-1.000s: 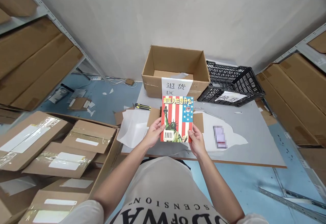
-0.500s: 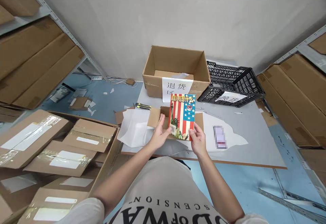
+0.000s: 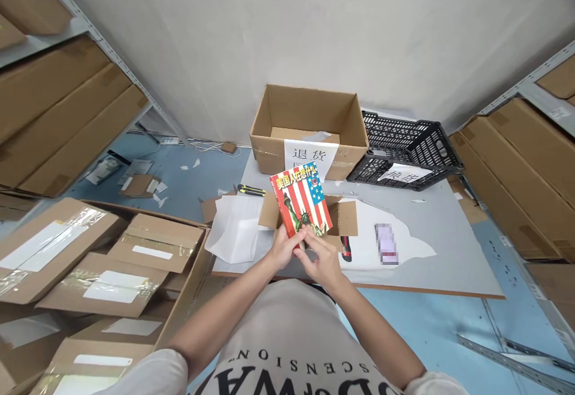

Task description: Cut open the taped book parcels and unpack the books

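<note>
Both hands grip one book: left hand (image 3: pixel 282 250) and right hand (image 3: pixel 320 261) closed on its lower edge. Book (image 3: pixel 300 200) tilted left, cover up, above open small carton (image 3: pixel 342 217). Beyond: labelled cardboard box (image 3: pixel 309 128), black crate (image 3: pixel 406 146), on desk (image 3: pixel 440 245).

1. Left hand (image 3: pixel 283 248) and right hand (image 3: pixel 321 260) meet at the lower edge of a book (image 3: pixel 300 199), holding it tilted above the table (image 3: pixel 449 251).
2. Under the book lies an opened small carton (image 3: pixel 344 218) on white paper (image 3: pixel 236 227).
3. Behind stand a labelled box (image 3: pixel 274 137) and a black crate (image 3: pixel 411 143).
4. A knife (image 3: pixel 251 190) lies left of the book.
5. Taped parcels (image 3: pixel 117 263) are piled at the left.
</note>
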A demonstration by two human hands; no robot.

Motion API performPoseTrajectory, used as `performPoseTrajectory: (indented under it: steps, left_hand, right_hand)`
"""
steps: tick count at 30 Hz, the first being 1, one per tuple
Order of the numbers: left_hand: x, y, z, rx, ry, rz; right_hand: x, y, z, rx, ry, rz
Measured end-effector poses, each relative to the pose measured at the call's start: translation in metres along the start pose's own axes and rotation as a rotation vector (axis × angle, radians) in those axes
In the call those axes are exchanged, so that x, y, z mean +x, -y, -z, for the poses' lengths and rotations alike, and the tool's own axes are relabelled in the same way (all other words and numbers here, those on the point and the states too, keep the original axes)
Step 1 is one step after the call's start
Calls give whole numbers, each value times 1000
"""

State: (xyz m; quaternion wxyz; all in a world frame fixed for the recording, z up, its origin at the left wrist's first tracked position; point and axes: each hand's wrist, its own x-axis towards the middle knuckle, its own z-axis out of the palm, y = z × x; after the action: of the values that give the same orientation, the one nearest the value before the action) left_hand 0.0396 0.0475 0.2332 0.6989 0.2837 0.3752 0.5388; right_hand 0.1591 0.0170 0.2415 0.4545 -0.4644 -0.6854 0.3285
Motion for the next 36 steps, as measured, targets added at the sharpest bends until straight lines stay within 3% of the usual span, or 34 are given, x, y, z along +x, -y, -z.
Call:
performPoseTrajectory:
  steps: [3, 5, 7, 9, 12, 15, 21, 26, 33, 36]
  left_hand:
    - [4, -6, 5, -59, -100, 82]
    - [5, -12, 11, -128, -128, 142]
    - [6, -19, 18, -178, -121, 203]
    - [7, -23, 27, -201, -102, 269]
    - [9, -25, 36, -199, -88, 319]
    - [14, -25, 40, -187, -30, 328]
    - [24, -35, 45, -288, 198, 200]
    - [29, -47, 59, -286, 326, 209]
    - [32, -49, 83, -88, 286, 157]
    - [31, -50, 92, 89, 153, 113]
  right_hand:
    - [2, -1, 2, -4, -13, -10]
    - [6, -7, 10, -24, -94, -56]
    - [11, -16, 22, -9, -195, -163]
    - [15, -25, 33, 137, -213, -320]
    - [16, -34, 42, 506, 19, -575]
    - [16, -36, 43, 687, 205, -710]
    - [27, -43, 47, 725, 58, -697]
    - [42, -59, 59, 700, -6, -678]
    - [85, -73, 92, 595, -30, -588]
    - [126, -83, 111, 609, -76, -509]
